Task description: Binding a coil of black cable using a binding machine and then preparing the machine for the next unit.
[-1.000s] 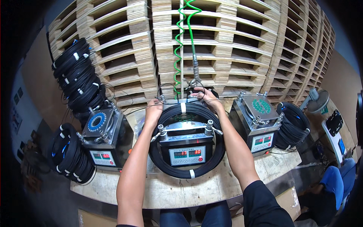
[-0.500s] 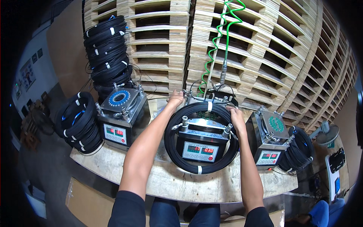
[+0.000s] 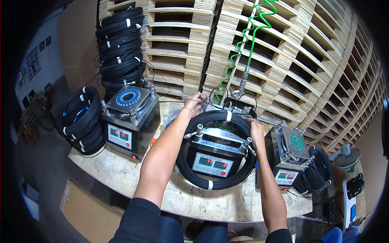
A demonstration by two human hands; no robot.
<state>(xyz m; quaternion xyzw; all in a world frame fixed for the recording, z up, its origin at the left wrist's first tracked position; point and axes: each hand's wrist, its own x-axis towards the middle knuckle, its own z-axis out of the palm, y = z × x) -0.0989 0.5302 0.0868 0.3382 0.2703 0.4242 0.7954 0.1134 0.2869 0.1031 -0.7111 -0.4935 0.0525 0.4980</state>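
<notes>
Hands out ahead, the person works across the far side of a thick black cable coil bound with white tape (image 3: pixel 184 162). Left hand (image 3: pixel 195 104): fingers drawn together beside the far left corner of the middle machine, a steel-topped box with a dark front and red digits (image 3: pixel 212 139). A thin black cable (image 3: pixel 176 101) runs in to it from the left, though from here I cannot tell how firmly it is gripped. Right hand (image 3: pixel 256 129): fingers close together at the coil's far right edge; what lies between them, if anything, is hidden from me.

Seen from the hands, the coil lies toward the person, between the forearms, with the right hand nearer to it. Being a ring, it has no long axis; it slopes, the far side across the machine's top and the near side low before the panel.

All this stands on a pale wooden counter (image 3: pixel 190 202), with a blue-ringed machine (image 3: pixel 125 117) to the left and a green-dotted one (image 3: pixel 289 150) to the right. Beyond rise stacked wooden pallets (image 3: pixel 170 36), a green spiral hose (image 3: pixel 253 44) hanging before them
</notes>
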